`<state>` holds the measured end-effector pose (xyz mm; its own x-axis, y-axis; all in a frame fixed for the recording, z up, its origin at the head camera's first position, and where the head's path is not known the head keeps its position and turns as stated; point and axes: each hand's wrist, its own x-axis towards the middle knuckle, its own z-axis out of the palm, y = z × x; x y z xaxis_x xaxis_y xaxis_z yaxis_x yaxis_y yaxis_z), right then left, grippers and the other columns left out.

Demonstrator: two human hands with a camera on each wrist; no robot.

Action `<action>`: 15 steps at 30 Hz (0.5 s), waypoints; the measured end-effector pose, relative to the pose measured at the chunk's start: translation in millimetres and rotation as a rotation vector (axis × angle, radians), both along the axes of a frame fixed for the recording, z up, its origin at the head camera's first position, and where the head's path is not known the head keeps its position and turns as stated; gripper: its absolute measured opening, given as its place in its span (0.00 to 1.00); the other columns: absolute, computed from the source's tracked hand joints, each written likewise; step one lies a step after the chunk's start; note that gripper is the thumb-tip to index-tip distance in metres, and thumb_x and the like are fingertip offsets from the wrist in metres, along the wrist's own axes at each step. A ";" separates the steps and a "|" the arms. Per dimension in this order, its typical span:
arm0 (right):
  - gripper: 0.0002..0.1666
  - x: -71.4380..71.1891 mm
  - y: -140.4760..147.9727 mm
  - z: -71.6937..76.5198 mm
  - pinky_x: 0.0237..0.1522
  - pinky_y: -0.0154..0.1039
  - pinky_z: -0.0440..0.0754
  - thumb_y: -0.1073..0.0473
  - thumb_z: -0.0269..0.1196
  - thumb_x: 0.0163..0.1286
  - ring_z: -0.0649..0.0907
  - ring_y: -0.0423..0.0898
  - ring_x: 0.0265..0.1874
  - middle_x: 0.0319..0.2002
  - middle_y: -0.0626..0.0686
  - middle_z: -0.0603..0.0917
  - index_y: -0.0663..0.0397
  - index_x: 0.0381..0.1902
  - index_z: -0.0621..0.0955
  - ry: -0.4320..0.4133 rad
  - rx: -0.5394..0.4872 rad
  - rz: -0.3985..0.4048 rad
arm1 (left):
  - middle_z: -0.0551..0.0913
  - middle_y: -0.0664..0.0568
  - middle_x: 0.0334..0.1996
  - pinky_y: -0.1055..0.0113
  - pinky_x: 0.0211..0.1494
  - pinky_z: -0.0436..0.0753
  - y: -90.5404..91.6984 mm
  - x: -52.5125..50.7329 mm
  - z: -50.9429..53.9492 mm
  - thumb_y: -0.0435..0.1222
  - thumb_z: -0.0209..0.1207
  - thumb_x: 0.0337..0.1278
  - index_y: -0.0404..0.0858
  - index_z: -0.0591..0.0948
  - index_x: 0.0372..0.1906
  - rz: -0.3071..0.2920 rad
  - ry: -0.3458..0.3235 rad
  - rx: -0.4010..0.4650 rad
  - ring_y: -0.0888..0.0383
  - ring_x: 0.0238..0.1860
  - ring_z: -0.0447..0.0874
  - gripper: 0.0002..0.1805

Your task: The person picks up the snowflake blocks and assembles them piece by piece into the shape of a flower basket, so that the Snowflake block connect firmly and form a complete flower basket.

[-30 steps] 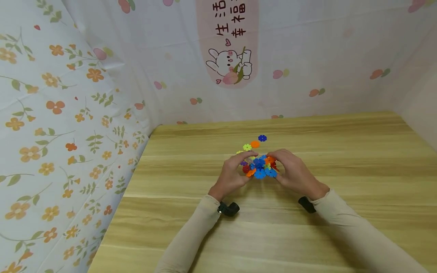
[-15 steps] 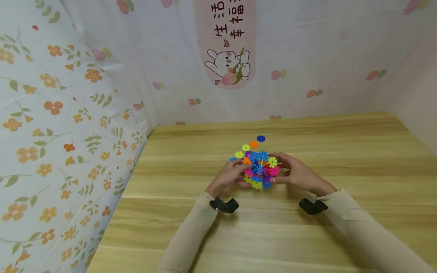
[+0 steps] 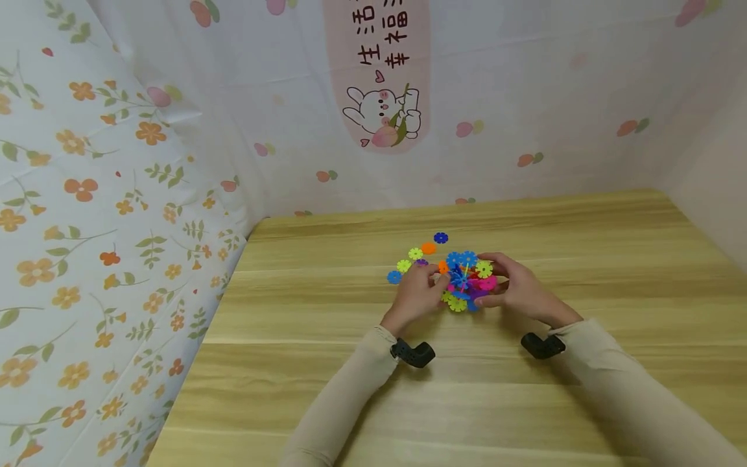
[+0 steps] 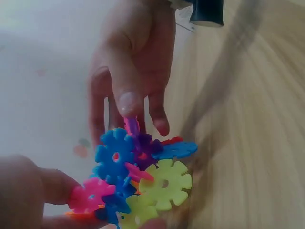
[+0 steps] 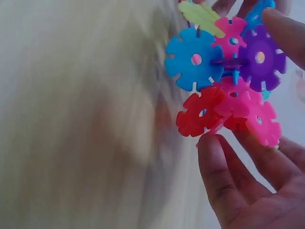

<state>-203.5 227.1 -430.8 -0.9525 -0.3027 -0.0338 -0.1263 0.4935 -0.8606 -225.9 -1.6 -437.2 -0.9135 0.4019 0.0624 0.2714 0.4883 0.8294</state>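
Note:
A cluster of interlocked flower-shaped plastic discs [image 3: 461,280] in blue, pink, purple, red and yellow-green is held above the wooden table. My left hand [image 3: 417,295] grips its left side, thumb toward the discs. On the right side my right hand [image 3: 525,292] holds it between thumb and fingers. In the left wrist view, the right thumb of the right hand [image 4: 138,57] touches a purple-pink disc, while the left hand [image 4: 28,191] pinches near a pink disc [image 4: 90,195]. The right wrist view has the right hand [image 5: 252,191] under red and pink discs [image 5: 202,112].
Several loose discs lie behind my left hand, among them a light blue one [image 3: 394,277], a yellow-green one [image 3: 415,253], an orange one [image 3: 428,248] and a dark blue one [image 3: 441,238]. A patterned cloth [image 3: 496,97] hangs beyond the table [image 3: 280,363].
The cluster has turned in the hands and shifted slightly right. My left hand has moved right, uncovering the loose light blue disc. The right fingers have changed their hold.

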 end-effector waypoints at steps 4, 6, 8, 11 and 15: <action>0.56 -11.8 19.9 3.9 0.57 0.60 0.78 0.58 0.77 0.54 0.75 0.65 0.61 0.66 0.69 0.70 0.60 0.74 0.59 0.014 0.046 -0.013 | 0.79 0.53 0.24 0.73 0.26 0.69 20.9 -11.0 2.5 0.41 0.53 0.73 0.34 0.82 0.40 -0.011 -0.020 -0.031 0.62 0.24 0.74 0.14; 0.56 -19.2 31.3 5.5 0.57 0.61 0.77 0.59 0.77 0.55 0.74 0.66 0.61 0.66 0.70 0.69 0.61 0.74 0.58 0.012 0.061 -0.010 | 0.83 0.51 0.33 0.73 0.30 0.73 33.0 -17.3 2.5 0.42 0.54 0.72 0.36 0.81 0.54 0.017 -0.107 -0.011 0.62 0.29 0.75 0.16; 0.56 -27.3 42.8 5.6 0.58 0.61 0.76 0.59 0.76 0.56 0.73 0.66 0.62 0.67 0.70 0.68 0.61 0.75 0.57 0.000 0.075 -0.005 | 0.84 0.48 0.39 0.71 0.32 0.73 45.0 -23.6 2.3 0.41 0.55 0.72 0.36 0.76 0.64 0.036 -0.215 0.047 0.61 0.29 0.74 0.22; 0.56 -39.5 58.6 4.5 0.61 0.64 0.72 0.58 0.75 0.58 0.72 0.67 0.63 0.68 0.71 0.67 0.62 0.75 0.56 -0.040 0.094 -0.003 | 0.84 0.49 0.43 0.69 0.38 0.77 60.9 -33.1 0.8 0.38 0.56 0.70 0.36 0.72 0.69 0.060 -0.347 0.167 0.61 0.32 0.76 0.26; 0.56 -55.6 74.4 3.9 0.64 0.69 0.65 0.57 0.73 0.60 0.67 0.71 0.66 0.68 0.74 0.65 0.65 0.76 0.53 -0.068 0.132 -0.008 | 0.85 0.44 0.44 0.61 0.50 0.84 69.0 -43.3 0.0 0.32 0.56 0.69 0.34 0.72 0.68 0.063 -0.421 0.330 0.49 0.42 0.84 0.24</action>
